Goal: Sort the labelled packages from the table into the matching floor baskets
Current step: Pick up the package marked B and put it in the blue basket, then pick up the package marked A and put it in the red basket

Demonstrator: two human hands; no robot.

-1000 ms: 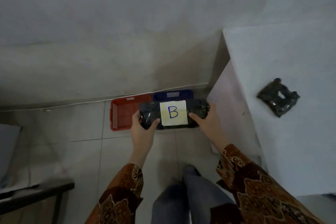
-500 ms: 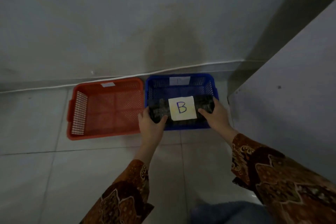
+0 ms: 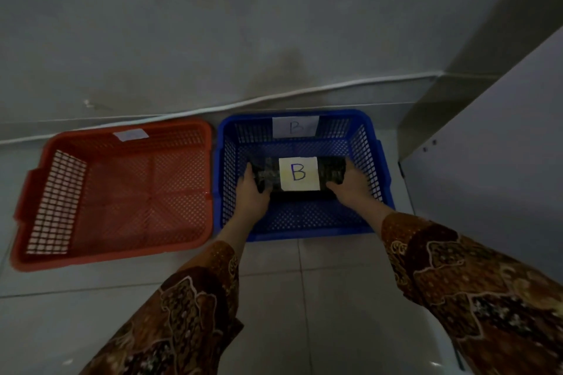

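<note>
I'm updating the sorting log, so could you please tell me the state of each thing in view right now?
B package: inside the blue basket, held at both ends, label up.
Blue basket: on the floor, tagged B, holding only this package.
Red basket: on the floor, empty, tag unreadable.
Left hand: grip closed on the package's left end.
Right hand: grip closed on its right end.

My two baskets sit side by side against the wall: the empty one left, the B basket right, the package inside it.
</note>
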